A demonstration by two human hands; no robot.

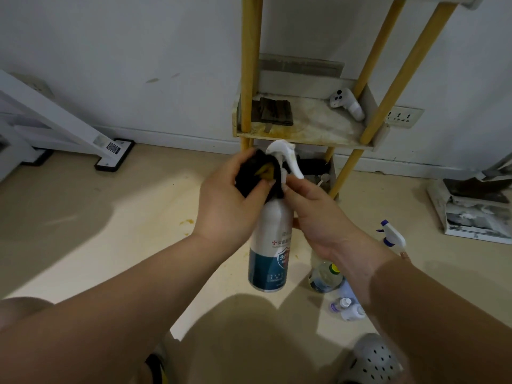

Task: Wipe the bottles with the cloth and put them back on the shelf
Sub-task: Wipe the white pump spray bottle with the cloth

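Before the shelf, its posts mustard yellow and its white boards blotched with yellow-brown stains, a spray bottle shows a white body, a teal lower band and a blue shield emblem touched with red, topped by a white trigger. The cloth is black with a yellowish patch. On the shelf lie a white controller and a dark brown, streaked pad. On the beige floor right of the shelf are a second sprayer, white with a blue nozzle, a clear bottle with a yellow-green cap, and purple-labelled small bottles.
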